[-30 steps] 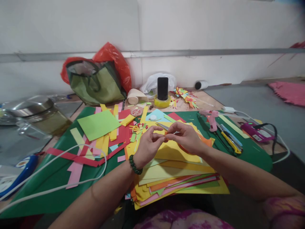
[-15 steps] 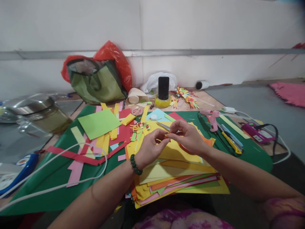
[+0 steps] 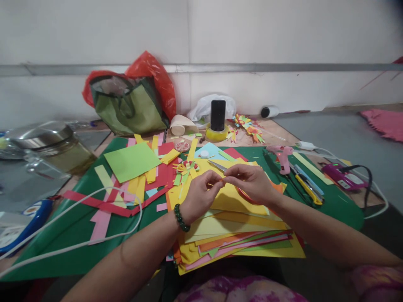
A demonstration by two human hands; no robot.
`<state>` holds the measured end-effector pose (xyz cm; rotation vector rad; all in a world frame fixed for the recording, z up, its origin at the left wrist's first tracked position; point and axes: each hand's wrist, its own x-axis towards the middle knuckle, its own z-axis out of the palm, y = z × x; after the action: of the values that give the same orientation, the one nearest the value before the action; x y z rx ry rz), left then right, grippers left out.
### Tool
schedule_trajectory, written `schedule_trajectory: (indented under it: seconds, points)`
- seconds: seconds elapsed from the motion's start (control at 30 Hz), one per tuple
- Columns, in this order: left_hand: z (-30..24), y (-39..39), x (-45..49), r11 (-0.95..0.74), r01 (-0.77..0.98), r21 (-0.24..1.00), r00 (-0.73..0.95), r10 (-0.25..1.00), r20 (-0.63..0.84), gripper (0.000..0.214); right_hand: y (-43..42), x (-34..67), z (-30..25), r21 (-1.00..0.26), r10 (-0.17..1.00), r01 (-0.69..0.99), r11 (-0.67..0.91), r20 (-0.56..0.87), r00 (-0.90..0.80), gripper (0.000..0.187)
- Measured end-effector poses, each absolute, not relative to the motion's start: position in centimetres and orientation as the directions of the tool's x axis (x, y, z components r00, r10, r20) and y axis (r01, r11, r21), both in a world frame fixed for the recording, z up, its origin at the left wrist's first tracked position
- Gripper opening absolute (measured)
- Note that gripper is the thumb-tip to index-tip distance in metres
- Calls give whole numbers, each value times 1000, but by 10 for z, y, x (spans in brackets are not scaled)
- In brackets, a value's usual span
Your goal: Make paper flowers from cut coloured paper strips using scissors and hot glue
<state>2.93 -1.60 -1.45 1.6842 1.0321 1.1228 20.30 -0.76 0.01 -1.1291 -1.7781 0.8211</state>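
Observation:
My left hand (image 3: pixel 203 191), with a green bead bracelet (image 3: pixel 181 218) at the wrist, is closed in a pinch. Its fingertips meet those of my right hand (image 3: pixel 248 182), also pinched. Between them shows a small orange piece (image 3: pixel 222 180) that looks like paper, mostly hidden by fingers. Scissors (image 3: pixel 218 166) lie under my right hand, blades pointing up and left; their orange handle shows below the palm. Beneath both hands is a stack of coloured paper (image 3: pixel 236 218), yellow on top. A paper-strip flower (image 3: pixel 186 168) rests just left of the scissors' tips.
A pink glue gun (image 3: pixel 282 158), a yellow cutter (image 3: pixel 308 188) and a purple power socket (image 3: pixel 346 176) are at right. Coloured strips and a green sheet (image 3: pixel 132 162) cover the left, crossed by a white cable (image 3: pixel 138 218). Behind stand a phone (image 3: pixel 218 114) on tape and a glass jug (image 3: pixel 63 151).
The whole view has shifted slightly, so things appear a little further right. Both hands stay together in the same pinch, with hardly any finger movement.

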Motion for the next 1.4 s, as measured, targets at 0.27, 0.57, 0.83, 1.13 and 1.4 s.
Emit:
schedule_trajectory:
  seconds: [0.27, 0.57, 0.83, 1.13, 1.4]
  points:
    - [-14, -18, 31, -342, 226, 912, 287, 918, 273, 14, -15, 206, 4, -862, 927, 376, 339, 237, -292, 21]
    - [-18, -24, 33, -380, 281, 881, 325, 902, 286, 13, -17, 213, 5, -875, 934, 402, 269, 134, -332, 22]
    - [-17, -15, 29, -205, 127, 970, 371, 917, 145, 21, -10, 213, 9, -889, 942, 408, 209, 72, -327, 26]
    - [-15, -11, 28, 111, -54, 992, 355, 931, -85, 35, -9, 212, 6, -970, 958, 236, 61, -10, -287, 43]
    - [-12, -13, 29, 116, -65, 991, 338, 937, -88, 34, -11, 205, 7, -912, 951, 349, 214, 113, -287, 24]
